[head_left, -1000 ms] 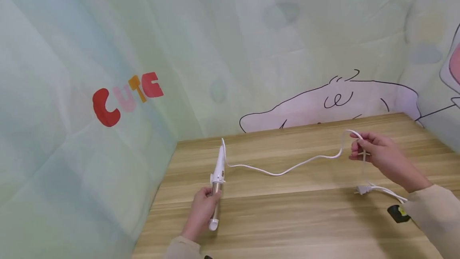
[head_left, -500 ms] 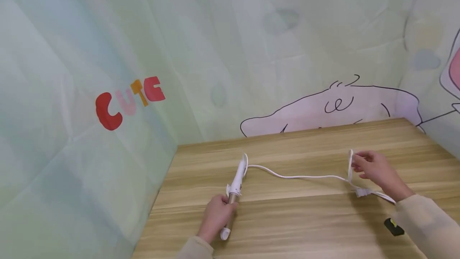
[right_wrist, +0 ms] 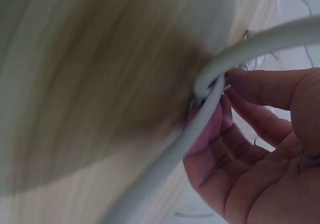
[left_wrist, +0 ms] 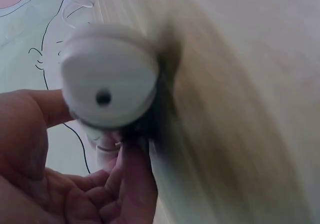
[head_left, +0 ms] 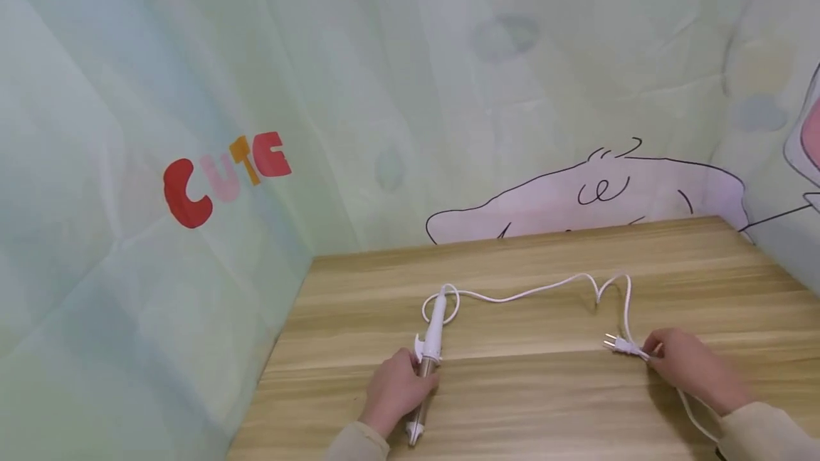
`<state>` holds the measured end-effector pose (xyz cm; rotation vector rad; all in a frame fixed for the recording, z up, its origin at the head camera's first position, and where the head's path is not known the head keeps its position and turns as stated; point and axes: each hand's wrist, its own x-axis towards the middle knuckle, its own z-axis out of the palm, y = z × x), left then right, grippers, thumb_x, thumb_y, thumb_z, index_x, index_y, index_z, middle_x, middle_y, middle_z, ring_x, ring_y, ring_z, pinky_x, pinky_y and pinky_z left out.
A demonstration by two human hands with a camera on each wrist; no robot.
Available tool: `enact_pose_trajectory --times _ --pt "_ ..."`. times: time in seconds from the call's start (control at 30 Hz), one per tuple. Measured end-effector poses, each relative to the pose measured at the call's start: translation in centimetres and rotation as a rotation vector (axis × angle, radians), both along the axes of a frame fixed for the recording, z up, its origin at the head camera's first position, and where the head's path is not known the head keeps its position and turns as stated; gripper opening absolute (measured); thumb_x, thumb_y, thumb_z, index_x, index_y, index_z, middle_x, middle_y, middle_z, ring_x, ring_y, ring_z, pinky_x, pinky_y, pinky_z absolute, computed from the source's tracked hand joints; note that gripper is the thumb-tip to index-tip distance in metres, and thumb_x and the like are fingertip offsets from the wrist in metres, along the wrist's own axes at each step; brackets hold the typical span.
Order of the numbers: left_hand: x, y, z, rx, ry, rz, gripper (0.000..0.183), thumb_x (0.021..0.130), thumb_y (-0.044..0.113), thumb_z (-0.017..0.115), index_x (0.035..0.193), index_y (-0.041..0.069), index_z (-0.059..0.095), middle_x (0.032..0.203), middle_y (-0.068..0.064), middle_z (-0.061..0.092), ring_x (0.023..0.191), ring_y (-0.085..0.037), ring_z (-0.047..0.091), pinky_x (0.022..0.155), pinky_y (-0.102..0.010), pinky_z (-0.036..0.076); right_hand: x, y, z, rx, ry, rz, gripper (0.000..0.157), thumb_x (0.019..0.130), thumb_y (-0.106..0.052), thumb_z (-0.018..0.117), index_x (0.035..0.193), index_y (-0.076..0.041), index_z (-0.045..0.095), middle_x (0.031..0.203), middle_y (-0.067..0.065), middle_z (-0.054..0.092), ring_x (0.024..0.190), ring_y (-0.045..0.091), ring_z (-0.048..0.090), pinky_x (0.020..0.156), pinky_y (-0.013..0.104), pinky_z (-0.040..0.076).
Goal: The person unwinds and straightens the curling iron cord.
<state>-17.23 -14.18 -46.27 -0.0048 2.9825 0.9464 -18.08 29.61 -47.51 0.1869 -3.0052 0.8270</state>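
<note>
A curling iron (head_left: 434,329) with a white handle and a metallic barrel points away from me on the left half of the table. My left hand (head_left: 397,390) grips it around the barrel. Close up in the left wrist view, its white end cap (left_wrist: 107,78) hides part of the barrel. The white cord (head_left: 532,292) loops by the handle and runs across to the right. At that side my right hand (head_left: 695,368) pinches the cord just behind the two-pronged plug (head_left: 623,345). Strands of the cord (right_wrist: 260,46) cross at those fingertips in the right wrist view.
The wooden table (head_left: 525,404) meets a printed fabric backdrop (head_left: 384,91) at the back and left. A bit of something dark (head_left: 719,454) shows beside the right sleeve (head_left: 769,432) at the bottom edge.
My right hand has let go of a raised stretch of cord and moved down to pinch it behind the plug. My left hand has shifted the curling iron right and slightly nearer.
</note>
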Motion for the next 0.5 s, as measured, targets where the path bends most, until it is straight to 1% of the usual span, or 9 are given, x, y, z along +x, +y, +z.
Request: enact_pose_trajectory --times 0.07,0.13,0.23,0.33,0.5 --pt "-0.1 0.2 0.1 -0.005 -0.009 -0.013 0.033 0.072 0.030 0.079 0.086 0.008 0.058 0.068 -0.001 0.053 0.057 -0.018 0.050 0.049 -0.033 0.040 0.0 -1.1 -0.3 -0.014 0.019 0.008 0.005 0.081 0.002 0.069 0.080 -0.001 0.064 0.068 0.000 0.057 0.059 0.015 0.049 0.053 0.032 0.042" --pt "-0.2 0.4 0.0 0.012 -0.025 -0.035 0.033 0.073 0.030 0.079 0.083 0.008 0.058 0.067 -0.001 0.054 0.056 -0.018 0.050 0.048 -0.033 0.040 -0.1 -2.1 -0.4 -0.018 0.027 0.012 0.006 0.081 0.001 0.069 0.079 -0.002 0.065 0.067 -0.001 0.057 0.058 0.015 0.049 0.053 0.034 0.042" --pt "-0.3 0.7 -0.3 0.052 -0.047 -0.066 0.032 0.074 0.031 0.079 0.081 0.009 0.056 0.066 -0.002 0.054 0.053 -0.017 0.051 0.045 -0.032 0.041 -0.2 -3.1 -0.2 0.009 0.026 -0.011 0.006 0.081 -0.001 0.069 0.078 -0.004 0.065 0.068 0.000 0.058 0.059 0.015 0.049 0.054 0.036 0.043" --pt "-0.5 0.6 -0.6 0.054 -0.038 -0.066 0.033 0.074 0.031 0.079 0.079 0.009 0.055 0.065 -0.002 0.053 0.051 -0.017 0.051 0.044 -0.032 0.042 -0.5 -3.3 0.1 0.034 0.038 -0.034 0.005 0.079 0.000 0.067 0.077 -0.002 0.064 0.067 0.001 0.057 0.060 0.018 0.050 0.054 0.037 0.043" --pt "-0.8 0.2 -0.4 0.045 -0.030 -0.050 0.031 0.076 0.029 0.078 0.075 0.009 0.054 0.062 -0.002 0.053 0.051 -0.016 0.050 0.043 -0.031 0.041 -0.9 -2.4 0.4 0.082 0.066 -0.058 0.005 0.078 0.000 0.066 0.075 0.001 0.062 0.065 0.002 0.055 0.059 0.020 0.050 0.052 0.039 0.042"
